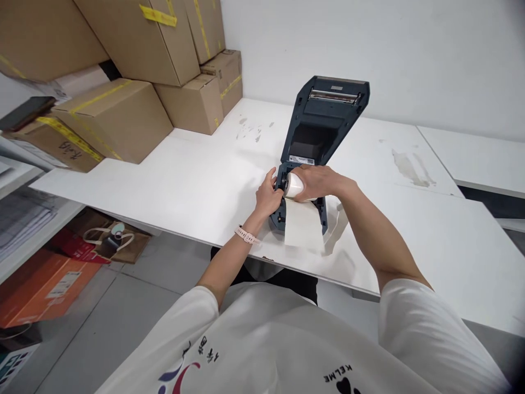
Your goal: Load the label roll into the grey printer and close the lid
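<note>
A dark label printer (324, 123) stands on the white table with its lid tipped up and back. Inside its body sits a white label roll (294, 185), and a strip of label paper (302, 224) hangs from it over the printer's front. My right hand (314, 181) is wrapped over the roll from the right. On the printer's left side, my left hand (268, 194) has its thumb pressed at the roll holder by the roll's end, with the other fingers apart outside the casing. A loose piece of backing paper (337, 230) lies right of the strip.
Cardboard boxes (118, 117) with yellow tape are stacked at the table's left. The table (197, 186) has peeled paper marks (412, 167) at right. An orange box (45, 287) and bags stand on the floor at lower left. A white wall rises behind.
</note>
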The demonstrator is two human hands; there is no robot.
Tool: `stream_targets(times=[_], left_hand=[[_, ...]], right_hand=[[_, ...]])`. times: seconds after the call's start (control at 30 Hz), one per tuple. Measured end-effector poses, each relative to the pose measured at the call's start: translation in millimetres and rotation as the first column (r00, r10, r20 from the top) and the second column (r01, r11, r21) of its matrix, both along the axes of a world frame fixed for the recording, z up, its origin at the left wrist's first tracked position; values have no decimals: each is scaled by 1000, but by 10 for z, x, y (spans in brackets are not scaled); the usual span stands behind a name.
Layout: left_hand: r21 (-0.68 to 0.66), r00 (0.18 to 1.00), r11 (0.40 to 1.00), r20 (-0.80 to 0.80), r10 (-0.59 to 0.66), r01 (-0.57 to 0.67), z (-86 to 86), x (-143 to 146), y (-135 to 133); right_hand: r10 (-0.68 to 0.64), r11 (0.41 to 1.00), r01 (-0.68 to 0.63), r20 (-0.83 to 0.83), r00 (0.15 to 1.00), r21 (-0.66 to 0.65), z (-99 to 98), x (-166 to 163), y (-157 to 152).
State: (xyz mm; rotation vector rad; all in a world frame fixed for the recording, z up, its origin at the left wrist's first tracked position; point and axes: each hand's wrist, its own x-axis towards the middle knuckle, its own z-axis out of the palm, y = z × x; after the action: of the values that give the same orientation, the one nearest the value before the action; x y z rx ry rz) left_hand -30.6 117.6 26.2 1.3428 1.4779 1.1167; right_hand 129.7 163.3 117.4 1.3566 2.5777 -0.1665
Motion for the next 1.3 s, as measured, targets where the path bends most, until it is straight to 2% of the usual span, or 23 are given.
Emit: stream_targets(times=[0.07,0.13,0.27,0.37,0.47,0.57,0.7,0.83,1.0,1.3], left_hand=[[-9,1000,1000,-4,2,-2,18,1,-14],[-13,1000,1000,6,2,-2,28,2,-24],[10,998,1000,58,1,-2,7,7,-22],[36,994,999,110,1,-5,-37,13,-1],[61,987,998,158,-16,7,-96,18,33],[89,982,996,188,-27,10,-162,21,72],[111,973,994,230,-30,5,-210,31,100],[99,963,995,268,-34,8,-181,41,84],[100,963,995,266,-42,16,-125,42,50],[87,961,996,272,-48,25,-118,41,61]], right_hand=[[-1,1000,1,-4,1000,-13,-57,7,-3],[16,999,-14,-71,997,34,-105,50,-107],[64,975,-2,-276,959,222,-284,145,-640],[76,964,26,-369,926,265,-512,178,-1087],[45,944,107,-441,896,312,-700,175,-1337],[47,928,142,-487,872,345,-774,156,-1385],[78,920,123,-482,873,372,-786,123,-1351],[109,918,96,-476,873,385,-799,91,-1341],[83,931,104,-480,873,350,-784,75,-1354],[86,930,100,-475,876,353,-765,85,-1358]])
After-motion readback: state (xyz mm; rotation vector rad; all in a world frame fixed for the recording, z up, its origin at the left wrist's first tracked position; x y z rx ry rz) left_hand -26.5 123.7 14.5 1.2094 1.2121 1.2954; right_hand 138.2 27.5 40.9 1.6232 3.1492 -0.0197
